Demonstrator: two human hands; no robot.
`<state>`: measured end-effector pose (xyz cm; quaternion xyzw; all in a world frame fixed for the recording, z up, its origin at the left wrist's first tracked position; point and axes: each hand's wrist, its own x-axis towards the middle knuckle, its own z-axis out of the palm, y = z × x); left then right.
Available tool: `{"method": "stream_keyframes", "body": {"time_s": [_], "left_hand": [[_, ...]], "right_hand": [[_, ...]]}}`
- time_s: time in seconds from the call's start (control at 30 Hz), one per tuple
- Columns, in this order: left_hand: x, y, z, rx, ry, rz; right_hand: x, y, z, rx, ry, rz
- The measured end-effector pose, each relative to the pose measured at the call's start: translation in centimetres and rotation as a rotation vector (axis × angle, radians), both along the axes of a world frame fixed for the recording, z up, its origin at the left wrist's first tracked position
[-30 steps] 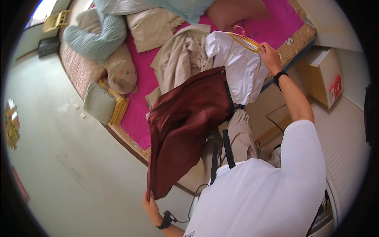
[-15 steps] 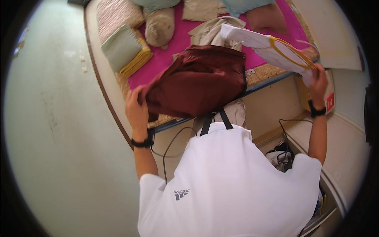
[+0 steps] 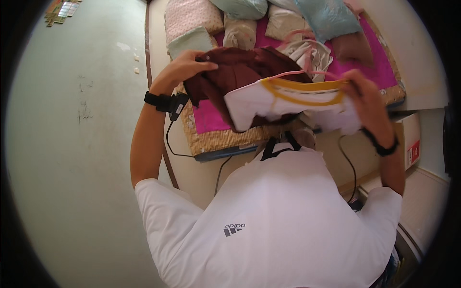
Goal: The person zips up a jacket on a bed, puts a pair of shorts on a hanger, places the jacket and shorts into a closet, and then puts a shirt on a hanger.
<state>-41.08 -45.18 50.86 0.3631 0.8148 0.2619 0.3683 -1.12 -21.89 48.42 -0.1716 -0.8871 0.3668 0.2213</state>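
My left hand (image 3: 185, 68) grips the edge of a dark maroon garment (image 3: 240, 67), fingers closed over the cloth. The garment hangs loosely above the bed's front edge. In my right hand (image 3: 367, 108), somewhat smeared by motion, is a white shirt with a yellow neckband (image 3: 252, 103), held near one shoulder. It overlaps the front of the maroon garment. A pink hanger (image 3: 288, 74) rises out of the shirt's neck, its hook pointing away from me. Behind the hanger lies a crumpled pale cloth (image 3: 317, 53) on the bed.
The bed has a magenta sheet (image 3: 210, 117) over a woven straw mat (image 3: 218, 139). Pillows line its far side, including a pink one (image 3: 194, 21) and a blue one (image 3: 331, 19). A pale wall (image 3: 105, 168) stands left. A dark cable (image 3: 354, 168) hangs at the right.
The white shirt has swung from the right across in front of the maroon garment, and its hanger now shows clearly. My left hand has lifted the maroon garment's edge farther away from me.
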Motion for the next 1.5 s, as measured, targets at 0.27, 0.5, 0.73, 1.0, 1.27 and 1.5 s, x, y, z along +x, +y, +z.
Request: {"method": "stream_keyframes", "body": {"time_s": [0.27,0.5,0.73,1.0,1.27,1.5], "left_hand": [[5.2,-4.8,2.0,0.066,0.654,-0.077],[7.2,-8.9,3.6,0.020,1.368,-0.003],[8.1,-7.5,4.7,0.158,1.203,0.153],[16.3,-5.5,-4.9,0.757,0.783,0.465],[20.1,-10.5,-5.5,0.860,0.956,0.091],[20.0,-14.9,-6.7,0.535,0.929,0.069]], "right_hand": [[-7.0,-5.3,-5.4,-0.300,-0.093,-0.038],[-8.7,-5.8,-3.9,-0.271,0.041,-0.115],[-11.9,-8.8,-4.4,0.091,0.214,0.057],[-15.2,-12.2,-12.8,-0.648,0.260,0.094],[-14.8,-10.4,-10.1,-0.465,0.367,0.178],[-15.3,-10.5,-7.6,-0.133,0.448,0.344]]}}
